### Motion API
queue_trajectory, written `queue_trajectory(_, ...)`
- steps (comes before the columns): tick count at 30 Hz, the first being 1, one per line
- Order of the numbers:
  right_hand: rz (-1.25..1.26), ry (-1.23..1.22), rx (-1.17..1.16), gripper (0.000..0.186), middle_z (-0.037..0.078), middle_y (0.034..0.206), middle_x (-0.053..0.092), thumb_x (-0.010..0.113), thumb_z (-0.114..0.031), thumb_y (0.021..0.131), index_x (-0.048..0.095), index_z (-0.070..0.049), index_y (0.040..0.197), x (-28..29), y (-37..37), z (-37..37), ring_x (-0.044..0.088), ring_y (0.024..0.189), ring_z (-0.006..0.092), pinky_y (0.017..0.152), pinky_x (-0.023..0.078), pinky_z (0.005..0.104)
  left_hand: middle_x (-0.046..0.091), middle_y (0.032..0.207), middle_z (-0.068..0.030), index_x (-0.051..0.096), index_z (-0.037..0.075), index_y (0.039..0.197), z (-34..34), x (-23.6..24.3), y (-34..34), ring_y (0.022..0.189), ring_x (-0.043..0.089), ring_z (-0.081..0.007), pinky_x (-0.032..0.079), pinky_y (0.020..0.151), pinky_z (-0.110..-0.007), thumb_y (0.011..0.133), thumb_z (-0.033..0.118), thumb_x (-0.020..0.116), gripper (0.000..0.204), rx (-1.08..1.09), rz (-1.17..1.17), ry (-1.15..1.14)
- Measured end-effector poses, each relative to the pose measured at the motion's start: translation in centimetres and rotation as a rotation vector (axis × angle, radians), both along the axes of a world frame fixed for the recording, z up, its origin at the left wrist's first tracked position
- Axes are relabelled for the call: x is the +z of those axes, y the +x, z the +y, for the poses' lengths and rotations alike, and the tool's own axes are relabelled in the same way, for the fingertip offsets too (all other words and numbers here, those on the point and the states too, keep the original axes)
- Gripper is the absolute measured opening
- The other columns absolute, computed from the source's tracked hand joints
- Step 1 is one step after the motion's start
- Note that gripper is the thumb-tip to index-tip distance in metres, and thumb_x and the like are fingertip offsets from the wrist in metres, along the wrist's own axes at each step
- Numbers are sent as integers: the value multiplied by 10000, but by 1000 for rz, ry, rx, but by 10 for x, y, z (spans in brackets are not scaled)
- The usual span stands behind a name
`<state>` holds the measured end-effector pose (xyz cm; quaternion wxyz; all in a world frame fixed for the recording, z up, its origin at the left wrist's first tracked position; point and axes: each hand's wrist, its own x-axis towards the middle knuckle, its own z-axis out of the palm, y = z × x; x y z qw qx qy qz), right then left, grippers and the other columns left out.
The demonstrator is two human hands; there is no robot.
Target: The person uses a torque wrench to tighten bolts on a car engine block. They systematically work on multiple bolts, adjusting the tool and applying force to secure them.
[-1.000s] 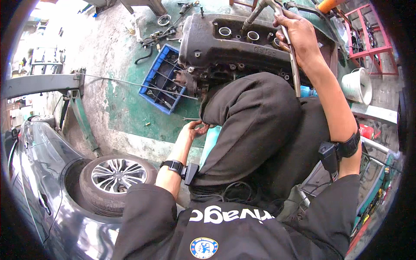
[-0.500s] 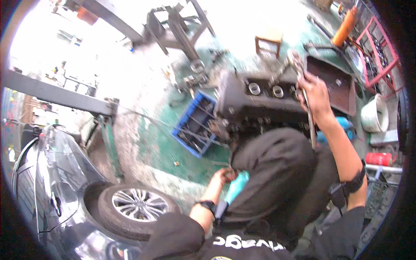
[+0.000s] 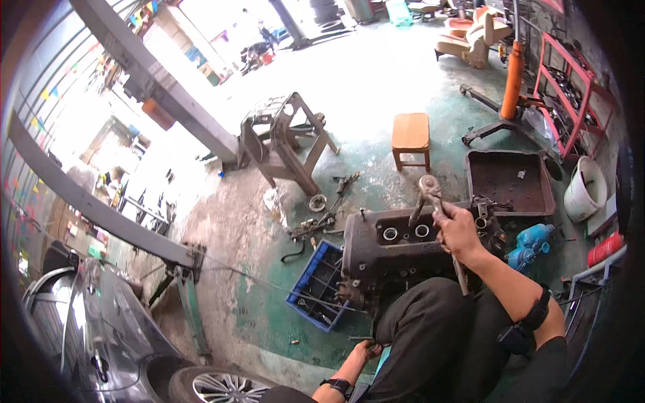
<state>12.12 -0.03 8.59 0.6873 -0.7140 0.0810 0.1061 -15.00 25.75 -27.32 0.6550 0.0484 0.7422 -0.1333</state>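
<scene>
You are working a ratchet wrench (image 3: pixel 440 221) over the engine head (image 3: pixel 403 252) resting on the floor at your knees; your right hand (image 3: pixel 458 232) is gripping its handle, forearm raised; your left hand (image 3: pixel 366 350) is curling low beside your thigh, grip unclear; next, seating the socket squarely looks necessary.

Around the one engine block (image 3: pixel 403 252): one ratchet wrench (image 3: pixel 440 221), one blue crate (image 3: pixel 321 283), one wooden stool (image 3: pixel 410 136), one metal tray (image 3: pixel 508 183), one white bucket (image 3: pixel 584 189), two blue bottles (image 3: pixel 531 243).
</scene>
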Motion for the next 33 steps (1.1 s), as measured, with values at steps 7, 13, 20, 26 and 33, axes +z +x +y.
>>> queue_trajectory(7, -96, -149, -5, 222, 126, 633, 593, 565, -175, 950, 641, 32, 976, -19, 7, -3, 530, 551, 182, 526, 417, 383, 497, 1217, -211, 464, -9, 1310, -7, 27, -12, 1053, 541, -358, 481, 860, -520, 976, 14, 458, 335, -340, -195, 157)
queue_trajectory(13, -219, -121, 24, 126, -10, 602, 452, 536, -132, 985, 581, -35, 920, -27, 9, -3, 436, 449, 80, 375, 332, 268, 500, 1182, -202, 470, -4, 1277, -8, 34, -19, 1026, 540, -348, 480, 838, -509, 967, 21, 467, 311, -473, -291, 215)
queue_trajectory(20, -179, -94, 22, 115, -4, 620, 478, 531, -117, 984, 587, -21, 954, -24, 7, 1, 445, 459, 76, 388, 341, 265, 505, 1141, -191, 477, 1, 1238, -12, 43, -16, 994, 539, -336, 478, 813, -495, 957, 29, 477, 283, -530, -342, 234)
queue_trajectory(26, -202, -140, 19, 112, 0, 622, 489, 533, -111, 984, 594, -18, 988, -29, 9, 0, 442, 459, 73, 394, 346, 265, 509, 1106, -182, 482, 6, 1205, -13, 45, -15, 967, 537, -326, 476, 791, -484, 948, 36, 486, 258, -557, -360, 244)
queue_trajectory(33, -114, -52, 24, 131, -9, 594, 471, 540, -129, 984, 604, -19, 1017, -20, 4, 3, 432, 442, 72, 389, 344, 264, 513, 1065, -171, 489, 12, 1166, -14, 44, -18, 935, 536, -315, 474, 766, -471, 938, 45, 497, 231, -561, -382, 255)
